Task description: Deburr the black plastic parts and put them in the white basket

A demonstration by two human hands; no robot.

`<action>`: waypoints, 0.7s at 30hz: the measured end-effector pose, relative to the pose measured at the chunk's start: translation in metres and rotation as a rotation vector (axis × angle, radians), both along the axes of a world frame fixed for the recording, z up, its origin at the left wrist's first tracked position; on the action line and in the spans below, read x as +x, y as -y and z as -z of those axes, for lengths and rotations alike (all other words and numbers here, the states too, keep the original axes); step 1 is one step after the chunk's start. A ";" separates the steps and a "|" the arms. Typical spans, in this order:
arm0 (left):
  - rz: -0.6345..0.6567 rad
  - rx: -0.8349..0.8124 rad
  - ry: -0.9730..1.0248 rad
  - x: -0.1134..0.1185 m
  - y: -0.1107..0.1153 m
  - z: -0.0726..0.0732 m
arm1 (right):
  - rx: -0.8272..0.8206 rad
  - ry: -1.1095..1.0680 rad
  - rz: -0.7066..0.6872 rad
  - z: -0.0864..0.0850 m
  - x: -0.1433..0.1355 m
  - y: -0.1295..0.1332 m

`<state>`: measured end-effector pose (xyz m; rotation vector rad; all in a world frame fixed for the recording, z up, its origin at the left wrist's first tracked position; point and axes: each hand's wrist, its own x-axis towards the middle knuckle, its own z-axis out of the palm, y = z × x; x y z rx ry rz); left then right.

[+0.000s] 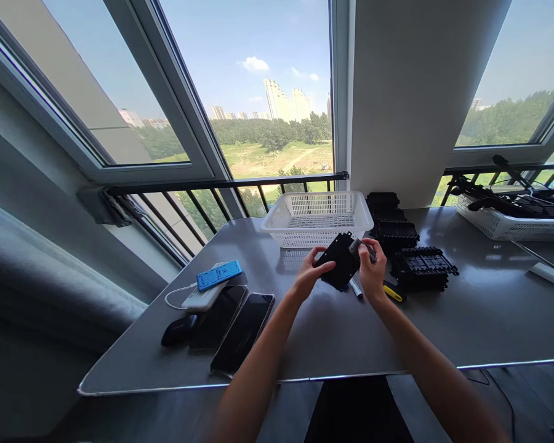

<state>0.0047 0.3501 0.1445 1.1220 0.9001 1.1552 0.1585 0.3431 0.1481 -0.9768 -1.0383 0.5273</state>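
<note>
My left hand (310, 272) is closed on the side of a thin black plastic plate (338, 263), thumb on its face, and holds it tilted above the table. The plate has small notches along its edge. My right hand (372, 266) pinches a crumpled grey cloth (354, 247) against the plate's upper right part. Below the plate, a silver-grey marker-like tube (356, 288) lies on the table, partly covered. Beside my right wrist is a yellow and black handle (392, 291), its far end hidden.
A white plastic basket (318, 237) stands behind my hands. Stacks of black plastic plates (422, 267) sit to the right. Phones (244, 332), a blue device (219, 275) and a mouse (179, 330) lie left. Another basket (526, 229) holds black parts at far right.
</note>
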 end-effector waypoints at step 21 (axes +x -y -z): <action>-0.057 0.062 0.001 0.008 -0.002 0.007 | -0.073 0.057 -0.097 -0.003 0.013 -0.006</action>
